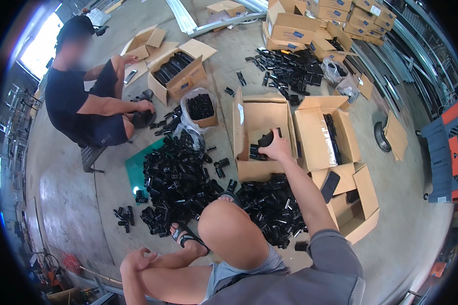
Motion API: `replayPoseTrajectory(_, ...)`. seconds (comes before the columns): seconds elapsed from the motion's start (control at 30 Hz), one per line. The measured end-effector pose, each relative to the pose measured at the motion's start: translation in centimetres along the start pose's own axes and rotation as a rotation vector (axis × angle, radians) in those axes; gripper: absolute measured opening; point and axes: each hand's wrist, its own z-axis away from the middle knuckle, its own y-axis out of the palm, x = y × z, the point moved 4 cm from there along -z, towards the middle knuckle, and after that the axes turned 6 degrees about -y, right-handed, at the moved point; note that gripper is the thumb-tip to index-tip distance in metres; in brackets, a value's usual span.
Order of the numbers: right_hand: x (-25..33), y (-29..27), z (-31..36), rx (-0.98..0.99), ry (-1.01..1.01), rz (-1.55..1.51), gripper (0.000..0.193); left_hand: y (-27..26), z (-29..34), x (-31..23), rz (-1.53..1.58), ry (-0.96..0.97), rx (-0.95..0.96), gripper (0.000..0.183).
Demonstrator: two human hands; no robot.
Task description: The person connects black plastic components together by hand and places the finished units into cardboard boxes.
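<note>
Over the workshop's concrete floor (402, 203), right fingers (265, 150) clamp black parts (265, 139), left fingers (148, 259) apart.

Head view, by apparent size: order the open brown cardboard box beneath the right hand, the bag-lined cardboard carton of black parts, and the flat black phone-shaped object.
1. Brown box
2. Bag-lined carton
3. Phone-shaped object

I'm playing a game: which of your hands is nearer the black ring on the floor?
Right. The right hand holds black pieces at an open box, left of the black ring; the left hand is farther left.
</note>
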Motion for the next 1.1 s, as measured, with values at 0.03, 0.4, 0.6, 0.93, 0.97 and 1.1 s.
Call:
replayPoseTrajectory(0.03,0.1,0.9,-0.7,0.023,0.05,0.138,0.109,0.0,0.1,0.2,0.013,-0.005,0.006,0.068)
replayPoseTrajectory(0.4,-2.5,2.0,2.7,-0.397,-0.216,0.282,0.098,0.2,-2.2,1.7,0.007,0.015,0.084,0.066)
replayPoseTrajectory(0.6,-10.8,-3.4,16.4,-0.879,-0.153,-0.147,0.026,-0.9,-2.1,-0.2,-0.073,0.005,0.053,0.059)
replayPoseTrajectory(0.93,-39.3,-6.6,26.1,-0.55,0.732,0.233,0.039,-0.7,-2.4,-2.0,-0.136,-0.038,0.035,0.058)
replayPoseTrajectory(0.97,-40.3,-7.0,25.7,-0.539,0.725,0.245,0.044,-0.5,-2.4,-1.9,-0.135,-0.046,0.035,0.058)
replayPoseTrajectory(1.1,-43.5,-11.4,21.8,-0.53,0.622,0.3,0.054,0.2,-1.1,-0.4,-0.115,-0.088,0.035,0.059)
